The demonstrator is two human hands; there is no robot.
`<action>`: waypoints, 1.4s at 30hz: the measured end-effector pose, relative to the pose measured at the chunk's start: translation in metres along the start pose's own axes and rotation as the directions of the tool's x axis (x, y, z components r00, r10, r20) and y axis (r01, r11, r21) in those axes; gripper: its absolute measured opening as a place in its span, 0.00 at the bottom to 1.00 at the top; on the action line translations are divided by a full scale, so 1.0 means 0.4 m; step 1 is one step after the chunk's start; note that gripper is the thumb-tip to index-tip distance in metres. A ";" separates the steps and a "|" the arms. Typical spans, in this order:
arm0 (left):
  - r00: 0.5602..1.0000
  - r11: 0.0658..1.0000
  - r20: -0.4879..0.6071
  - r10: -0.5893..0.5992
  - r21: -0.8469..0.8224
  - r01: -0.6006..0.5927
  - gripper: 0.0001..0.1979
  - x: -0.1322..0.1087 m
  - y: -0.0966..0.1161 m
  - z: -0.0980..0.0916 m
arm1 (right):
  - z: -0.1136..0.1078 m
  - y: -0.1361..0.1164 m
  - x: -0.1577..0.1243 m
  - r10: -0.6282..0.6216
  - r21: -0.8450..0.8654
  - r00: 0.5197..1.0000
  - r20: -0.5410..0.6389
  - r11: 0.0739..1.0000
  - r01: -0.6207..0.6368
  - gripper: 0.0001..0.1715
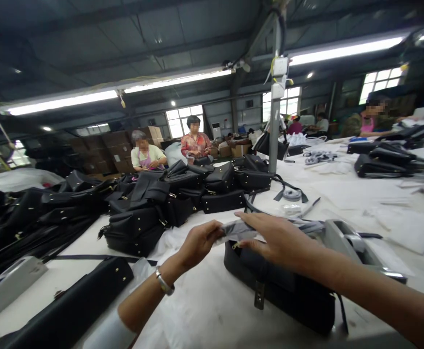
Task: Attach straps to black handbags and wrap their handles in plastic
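My left hand (201, 242) is closed, its thumb and fingers pinching one end of a plastic-wrapped strap (238, 230), greyish and see-through. My right hand (275, 238) reaches over the strap with fingers stretched out and the thumb apart below; whether the palm touches it I cannot tell. Right under that hand lies a black handbag (280, 291) on its side, with a gold zipper pull and a dangling metal-fitted tab. Part of the bag is hidden by my right hand and forearm.
Black handbags (135, 228) are heaped across the white table (193, 291). Another black bag (84, 300) lies front left. A grey tape dispenser (346, 242) stands right, a coiled strap (291, 194) beyond. A metal post (274, 131) rises mid-table; co-workers (195, 140) are behind.
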State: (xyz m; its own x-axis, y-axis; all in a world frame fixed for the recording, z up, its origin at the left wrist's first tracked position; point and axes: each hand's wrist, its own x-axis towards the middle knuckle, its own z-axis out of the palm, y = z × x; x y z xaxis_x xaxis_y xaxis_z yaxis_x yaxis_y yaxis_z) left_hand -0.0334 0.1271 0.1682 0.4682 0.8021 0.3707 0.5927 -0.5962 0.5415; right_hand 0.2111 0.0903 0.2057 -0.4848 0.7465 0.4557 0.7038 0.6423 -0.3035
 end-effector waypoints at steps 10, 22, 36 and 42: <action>0.979 0.907 -0.059 -0.195 -0.390 0.157 0.32 -0.052 0.061 -0.110 | -0.184 0.034 0.034 0.196 0.090 0.962 -0.189 0.979 -0.181 0.14; 0.698 0.889 -0.663 -0.271 -0.449 -0.082 0.14 -0.038 0.181 -0.292 | -0.188 0.082 -0.166 0.200 0.109 0.971 0.131 0.971 -0.215 0.44; 0.634 0.769 -0.435 0.639 0.378 -0.516 0.16 0.111 0.358 -0.265 | -0.399 -0.199 0.014 0.052 0.199 0.998 0.030 0.978 -0.057 0.18; 0.752 0.818 -0.323 0.575 0.233 -0.526 0.16 0.129 0.313 -0.182 | -0.352 -0.150 -0.009 0.214 0.321 0.946 0.242 0.903 -0.286 0.22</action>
State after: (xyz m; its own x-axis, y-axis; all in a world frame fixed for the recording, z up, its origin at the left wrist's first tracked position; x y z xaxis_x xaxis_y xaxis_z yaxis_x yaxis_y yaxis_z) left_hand 0.0172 0.0963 0.3103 0.4814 0.2710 0.8335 0.3917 -0.9173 0.0720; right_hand 0.2439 0.0246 0.3401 -0.4338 0.8860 0.1641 0.6075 0.4220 -0.6729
